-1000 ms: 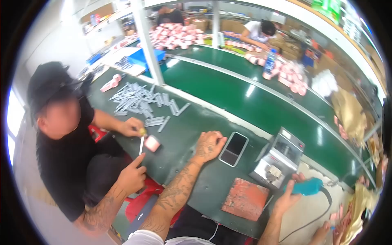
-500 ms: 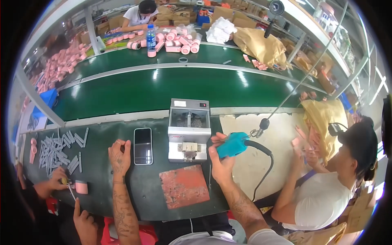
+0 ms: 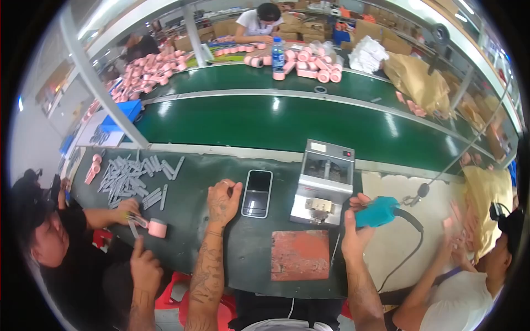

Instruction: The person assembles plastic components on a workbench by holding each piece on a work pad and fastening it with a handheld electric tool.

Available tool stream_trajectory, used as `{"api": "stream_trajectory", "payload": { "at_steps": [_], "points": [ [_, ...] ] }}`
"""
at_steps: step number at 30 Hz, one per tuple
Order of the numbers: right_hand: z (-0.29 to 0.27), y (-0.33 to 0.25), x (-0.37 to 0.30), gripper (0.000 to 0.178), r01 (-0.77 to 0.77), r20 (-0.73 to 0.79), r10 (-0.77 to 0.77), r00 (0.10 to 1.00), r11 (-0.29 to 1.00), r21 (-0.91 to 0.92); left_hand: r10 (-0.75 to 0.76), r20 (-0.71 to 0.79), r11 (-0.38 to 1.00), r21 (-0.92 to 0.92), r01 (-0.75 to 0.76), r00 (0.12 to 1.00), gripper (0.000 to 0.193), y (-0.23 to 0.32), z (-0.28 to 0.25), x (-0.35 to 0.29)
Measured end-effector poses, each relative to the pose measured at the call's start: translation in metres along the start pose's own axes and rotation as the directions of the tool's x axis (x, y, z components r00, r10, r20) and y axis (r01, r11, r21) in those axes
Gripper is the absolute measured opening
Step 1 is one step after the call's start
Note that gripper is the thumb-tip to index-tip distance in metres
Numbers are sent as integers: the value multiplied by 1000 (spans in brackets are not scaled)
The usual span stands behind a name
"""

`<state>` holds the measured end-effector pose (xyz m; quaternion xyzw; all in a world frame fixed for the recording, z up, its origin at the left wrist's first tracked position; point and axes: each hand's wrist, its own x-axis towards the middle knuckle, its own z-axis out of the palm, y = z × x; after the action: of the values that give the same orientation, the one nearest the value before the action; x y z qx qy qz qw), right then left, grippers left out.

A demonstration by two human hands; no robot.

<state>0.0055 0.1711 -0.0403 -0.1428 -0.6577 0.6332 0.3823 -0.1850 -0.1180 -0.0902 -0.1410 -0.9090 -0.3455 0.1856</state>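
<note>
My right hand [image 3: 356,231] is wrapped round the front end of a teal electric screwdriver [image 3: 377,212]. It lies tilted in the grip, held above the pale right part of the bench. A black cord curves down from its back, and a hook [image 3: 409,201] hangs beside it. Left of this hand stands a grey screw feeder [image 3: 326,182] with a see-through lid. My left hand [image 3: 223,199] rests on the green bench mat, its fingers loosely curled and nothing showing in them. Just right of it lies a phone [image 3: 257,193]. A worn red plate [image 3: 300,255] is in front of the feeder.
Grey strips [image 3: 128,182] are heaped at the left, where a co-worker's hands [image 3: 144,269] handle a pink part [image 3: 157,228]. Another person [image 3: 450,298] works at the right by a brown sack [image 3: 488,193]. Beyond runs a green conveyor [image 3: 243,121], with a bottle [image 3: 277,55] and pink housings [image 3: 317,67] further off.
The view has turned to the left, so the bench and everything on it appear further right. More of the left co-worker shows. My hands keep about the same places on the bench.
</note>
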Motion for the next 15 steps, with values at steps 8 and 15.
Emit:
{"api": "stream_trajectory", "payload": {
  "at_steps": [8, 15],
  "points": [
    [10, -9, -4, 47, 45, 22, -44, 999, 998, -33, -82, 50, 995, -60, 85, 995, 27, 0, -8, 0],
    [10, -9, -6, 48, 44, 43, -41, 998, 997, -57, -55, 2, 996, -65, 55, 998, 25, 2, -5, -2]
  ]
}}
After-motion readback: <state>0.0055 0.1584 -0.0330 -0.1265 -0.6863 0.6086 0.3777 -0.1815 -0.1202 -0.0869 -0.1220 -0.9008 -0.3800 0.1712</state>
